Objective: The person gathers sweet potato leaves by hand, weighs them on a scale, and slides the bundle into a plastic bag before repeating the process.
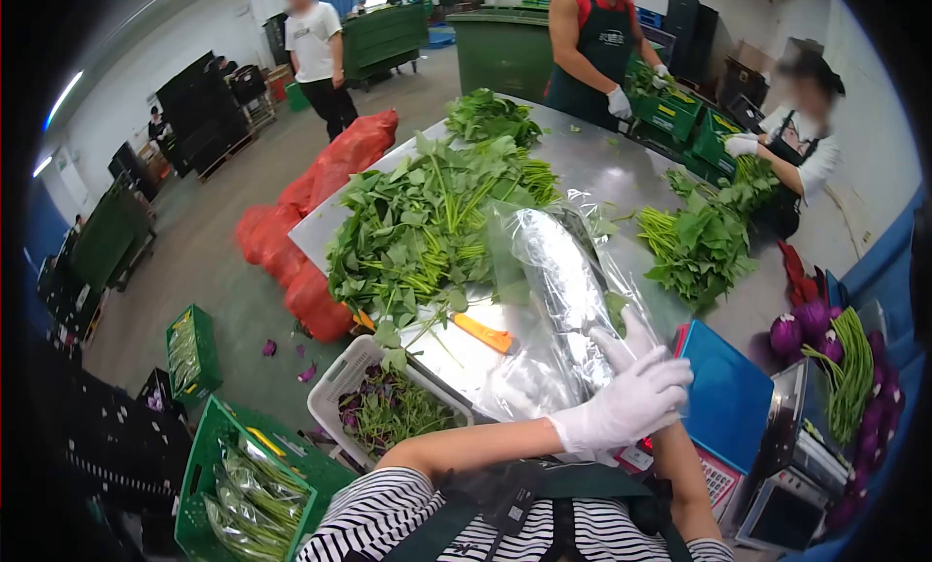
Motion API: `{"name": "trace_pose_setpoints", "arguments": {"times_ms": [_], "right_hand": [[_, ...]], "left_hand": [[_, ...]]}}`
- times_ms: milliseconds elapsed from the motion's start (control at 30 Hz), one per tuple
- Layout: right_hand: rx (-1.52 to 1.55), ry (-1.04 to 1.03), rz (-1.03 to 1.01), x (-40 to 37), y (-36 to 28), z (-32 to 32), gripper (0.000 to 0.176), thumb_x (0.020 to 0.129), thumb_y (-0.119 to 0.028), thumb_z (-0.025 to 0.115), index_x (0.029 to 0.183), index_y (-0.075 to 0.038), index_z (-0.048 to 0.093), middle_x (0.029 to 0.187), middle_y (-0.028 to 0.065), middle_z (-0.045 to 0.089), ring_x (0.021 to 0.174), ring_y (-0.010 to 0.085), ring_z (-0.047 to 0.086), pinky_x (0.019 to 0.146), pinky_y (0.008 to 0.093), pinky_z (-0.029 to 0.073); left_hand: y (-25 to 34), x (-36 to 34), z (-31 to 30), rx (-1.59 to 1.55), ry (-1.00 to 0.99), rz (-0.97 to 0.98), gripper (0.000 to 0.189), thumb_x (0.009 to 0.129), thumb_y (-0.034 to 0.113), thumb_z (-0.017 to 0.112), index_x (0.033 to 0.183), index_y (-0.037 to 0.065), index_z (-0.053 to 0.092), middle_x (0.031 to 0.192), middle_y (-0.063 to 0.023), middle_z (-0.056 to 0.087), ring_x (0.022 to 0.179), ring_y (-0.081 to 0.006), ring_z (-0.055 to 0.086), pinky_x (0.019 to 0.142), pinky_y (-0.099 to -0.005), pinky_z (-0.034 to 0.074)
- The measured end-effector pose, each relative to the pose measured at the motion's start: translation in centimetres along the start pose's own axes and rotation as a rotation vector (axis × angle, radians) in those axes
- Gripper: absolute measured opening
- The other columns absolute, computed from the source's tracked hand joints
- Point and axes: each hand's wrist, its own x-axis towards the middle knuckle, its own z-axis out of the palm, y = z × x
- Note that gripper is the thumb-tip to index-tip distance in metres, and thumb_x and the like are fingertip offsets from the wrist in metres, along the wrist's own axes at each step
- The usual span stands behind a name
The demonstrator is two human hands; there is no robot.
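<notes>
My left hand (621, 402), in a white glove, crosses over my right wrist, its fingers curled around the right glove there. Beyond it my right hand (631, 337), also gloved and partly hidden, has its fingers apart beside a clear plastic bag (558, 256). That bag lies on the metal table, its film shining. An orange-handled knife (482, 333) rests to the left of the bags. Behind it spreads a large heap of leafy green stems (417, 227). Right of my hands stands a scale with a blue top (726, 392).
A white basket (320, 405) of purple-green leaves stands at the table's near left edge. Green crates (209, 465) hold bagged greens. Red mesh sacks (301, 222) flank the table. Two co-workers handle greens (699, 242) and crates at the far right. Purple onions (814, 319) lie at right.
</notes>
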Motion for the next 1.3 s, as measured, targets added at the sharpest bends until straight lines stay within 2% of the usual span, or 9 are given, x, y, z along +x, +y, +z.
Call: {"name": "trace_pose_setpoints", "arguments": {"times_ms": [133, 200, 267, 333, 400, 667, 767, 967, 1300], "right_hand": [[0.366, -0.279, -0.007, 1.1, -3.2, -2.9, 0.059, 0.075, -0.016, 0.069, 0.128, -0.001, 0.049, 0.104, 0.013, 0.064, 0.09, 0.0155, 0.059, 0.079, 0.027, 0.046], [0.415, -0.272, -0.076, 1.5, -1.2, -1.8, 0.058, 0.077, -0.015, 0.07, 0.129, -0.002, 0.048, 0.107, 0.0102, 0.063, 0.092, 0.0144, 0.059, 0.082, 0.0266, 0.046], [0.238, -0.272, -0.146, 1.3, -2.2, -2.5, 0.055, 0.079, -0.016, 0.069, 0.128, 0.0, 0.048, 0.107, 0.0125, 0.063, 0.096, 0.0167, 0.059, 0.087, 0.0294, 0.045], [0.271, -0.315, -0.147, 1.0, -3.2, -2.7, 0.055, 0.079, -0.014, 0.069, 0.127, -0.001, 0.048, 0.107, 0.0108, 0.063, 0.095, 0.0154, 0.059, 0.085, 0.0284, 0.045], [0.301, -0.359, -0.155, 0.9, -4.0, -2.5, 0.054, 0.078, -0.013, 0.069, 0.127, -0.001, 0.049, 0.108, 0.0091, 0.062, 0.094, 0.014, 0.058, 0.084, 0.0275, 0.046], [0.336, -0.534, -0.255, -1.3, -2.1, 0.0, 0.056, 0.08, -0.005, 0.067, 0.131, -0.001, 0.045, 0.113, 0.0045, 0.057, 0.091, 0.0096, 0.06, 0.079, 0.0236, 0.047], [0.639, -0.543, -0.02, -2.2, -3.6, -0.8, 0.053, 0.078, -0.004, 0.068, 0.126, 0.003, 0.048, 0.112, 0.0074, 0.059, 0.091, 0.0123, 0.06, 0.077, 0.0245, 0.048], [0.32, -0.39, -0.121, -0.5, -5.1, -0.9, 0.047, 0.076, -0.01, 0.071, 0.119, -0.001, 0.055, 0.09, 0.0066, 0.065, 0.081, 0.0112, 0.061, 0.07, 0.0265, 0.048], [0.278, -0.224, -0.12, 1.1, -5.1, -2.1, 0.052, 0.073, -0.02, 0.075, 0.116, 0.002, 0.056, 0.094, 0.0124, 0.067, 0.079, 0.0175, 0.061, 0.073, 0.0316, 0.047]], "left_hand": [[0.6, -2.9, -7.8, 0.051, 0.382, -0.376, 0.041, 0.069, 0.008, 0.069, 0.107, 0.002, 0.056, 0.126, -0.0171, 0.047, 0.118, -0.0341, 0.045, 0.1, -0.0449, 0.037], [-2.3, -8.2, -8.0, -0.176, 0.701, -0.618, 0.068, 0.079, 0.019, 0.068, 0.137, 0.006, 0.033, 0.141, -0.0173, 0.033, 0.128, -0.0303, 0.038, 0.106, -0.043, 0.031], [-5.4, -11.5, -9.7, -0.179, 1.021, -0.937, 0.083, 0.083, 0.038, 0.064, 0.144, 0.008, 0.017, 0.144, -0.0172, 0.027, 0.133, -0.03, 0.03, 0.11, -0.0422, 0.024], [-8.5, -15.5, -9.6, -0.649, 1.152, -1.081, 0.085, 0.085, 0.058, 0.055, 0.145, 0.009, 0.018, 0.143, -0.0186, 0.028, 0.135, -0.0301, 0.026, 0.112, -0.0415, 0.019], [-8.7, -15.4, -8.8, -0.943, 1.064, -1.225, 0.096, 0.078, 0.074, 0.045, 0.145, 0.011, 0.018, 0.144, -0.0176, 0.029, 0.135, -0.032, 0.028, 0.111, -0.0467, 0.022], [-7.3, -11.5, -8.3, -1.539, 1.01, -0.801, 0.099, 0.076, 0.081, 0.035, 0.145, 0.011, 0.021, 0.143, -0.0156, 0.034, 0.129, -0.0339, 0.037, 0.104, -0.0544, 0.034], [-7.6, -12.6, -7.1, -1.489, 0.942, -0.847, 0.094, 0.079, 0.079, 0.031, 0.144, 0.011, 0.022, 0.143, -0.0142, 0.034, 0.128, -0.0334, 0.039, 0.103, -0.0534, 0.035], [-6.6, -13.1, -1.3, -1.273, 1.023, -1.033, 0.069, 0.091, 0.058, 0.043, 0.141, 0.012, 0.03, 0.135, -0.007, 0.045, 0.121, -0.022, 0.046, 0.103, -0.0406, 0.037], [-7.3, -15.0, -2.4, -1.118, 0.904, -1.09, 0.05, 0.096, 0.039, 0.047, 0.136, 0.011, 0.04, 0.129, 0.0011, 0.049, 0.118, -0.0132, 0.046, 0.101, -0.0309, 0.035]]}}
